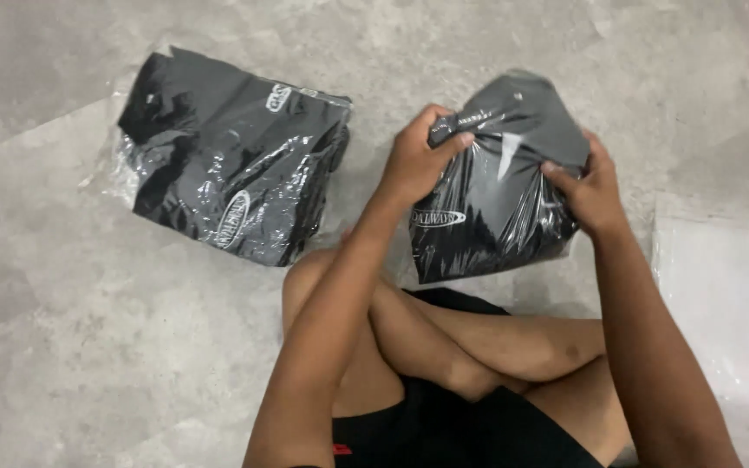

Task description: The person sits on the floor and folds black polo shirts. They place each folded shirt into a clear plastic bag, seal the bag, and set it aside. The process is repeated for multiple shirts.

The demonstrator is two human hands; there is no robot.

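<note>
The folded black garment sealed in a clear, glossy plastic bag (494, 186) lies on the grey concrete floor (88, 347) just beyond the crossed legs (478, 347). Left hand (420, 158) and right hand (589, 192) both pinch its film — likely light, soft and slippery, best gripped at the bunched top edge.

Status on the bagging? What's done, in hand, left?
Done: one dark folded garment in a clear bag lies on the concrete floor at left. In hand: the left hand and right hand both grip a second bagged dark garment at its top. Left: a stack of empty clear bags at right; no loose garments in view.
</note>
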